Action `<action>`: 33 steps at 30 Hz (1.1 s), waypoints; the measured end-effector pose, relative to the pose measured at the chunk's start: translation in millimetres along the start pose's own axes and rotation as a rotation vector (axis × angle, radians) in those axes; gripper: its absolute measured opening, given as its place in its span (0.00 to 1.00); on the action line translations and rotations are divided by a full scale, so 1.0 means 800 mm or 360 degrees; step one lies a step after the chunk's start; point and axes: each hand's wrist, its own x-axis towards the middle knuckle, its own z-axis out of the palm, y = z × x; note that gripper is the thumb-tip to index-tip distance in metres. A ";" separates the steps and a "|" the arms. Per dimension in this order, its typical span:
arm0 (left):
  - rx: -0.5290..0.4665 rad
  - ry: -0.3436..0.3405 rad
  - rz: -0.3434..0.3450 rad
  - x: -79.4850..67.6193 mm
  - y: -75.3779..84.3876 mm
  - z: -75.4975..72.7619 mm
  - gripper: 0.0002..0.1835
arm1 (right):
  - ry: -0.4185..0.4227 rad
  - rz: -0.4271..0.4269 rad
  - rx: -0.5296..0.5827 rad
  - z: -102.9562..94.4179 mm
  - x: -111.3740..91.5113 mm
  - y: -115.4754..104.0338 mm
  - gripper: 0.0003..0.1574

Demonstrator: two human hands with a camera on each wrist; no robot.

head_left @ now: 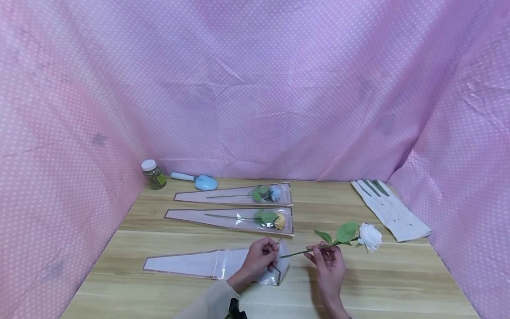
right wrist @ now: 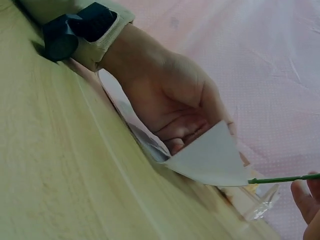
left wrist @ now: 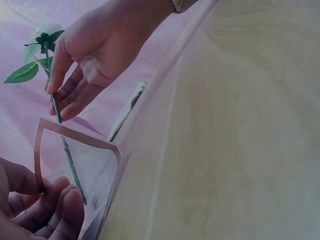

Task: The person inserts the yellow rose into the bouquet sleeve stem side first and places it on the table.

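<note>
My left hand [head_left: 260, 257] pinches the open mouth of a clear-fronted flower sleeve [head_left: 183, 264] lying at the front of the table. Between thumb and fingers of my right hand [head_left: 330, 263] is the stem of a white artificial rose [head_left: 369, 237], its bloom pointing right and its green leaves just beyond the fingertips. The lower end of the stem [left wrist: 69, 155] reaches the sleeve's mouth and overlaps the clear film in the left wrist view. In the right wrist view, the sleeve's white back panel [right wrist: 210, 157] bends up at the mouth, the stem tip right at its edge.
Behind lie two filled sleeves, one with a yellow rose [head_left: 280, 221], one with a blue rose [head_left: 275, 193]. A blue hand trowel [head_left: 206, 182] and a white-lidded jar [head_left: 154, 178] stand back left. White gloves [head_left: 392, 210] lie right. A pink dotted cloth [head_left: 255, 97] encloses the table.
</note>
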 end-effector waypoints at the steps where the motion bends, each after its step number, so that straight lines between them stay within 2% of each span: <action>1: -0.0009 0.0005 -0.0001 0.001 0.000 0.000 0.06 | 0.0021 0.0067 -0.0005 0.001 0.000 0.001 0.14; 6: -0.0116 0.0009 -0.0037 0.006 -0.002 0.003 0.06 | 0.0122 0.0492 0.0041 0.004 0.000 0.006 0.16; 9: -0.0186 -0.0007 -0.0038 0.008 -0.005 0.003 0.06 | 0.0138 0.0636 0.0023 0.002 0.001 0.009 0.14; 12: -0.0222 -0.0025 -0.0039 0.010 -0.007 0.004 0.04 | 0.0139 0.0670 -0.0003 0.000 0.001 0.010 0.11; 16: -0.0235 -0.0060 -0.0040 0.010 -0.009 0.005 0.05 | 0.0142 0.0633 -0.0032 -0.002 0.001 0.011 0.16; 19: -0.0218 -0.0092 0.0001 0.011 -0.010 0.007 0.08 | 0.0139 0.0626 -0.0064 -0.003 0.001 0.011 0.21; 22: -0.0202 -0.0121 0.0061 0.011 -0.010 0.008 0.10 | 0.0125 0.0641 -0.0088 -0.003 0.001 0.011 0.22; 28: -0.0183 -0.0146 0.0134 0.008 -0.008 0.012 0.06 | 0.0078 0.0634 -0.0057 -0.002 -0.002 0.011 0.15; 33: -0.0158 -0.0160 0.0219 0.005 -0.005 0.015 0.08 | 0.0059 0.0731 -0.0001 -0.002 -0.001 0.012 0.09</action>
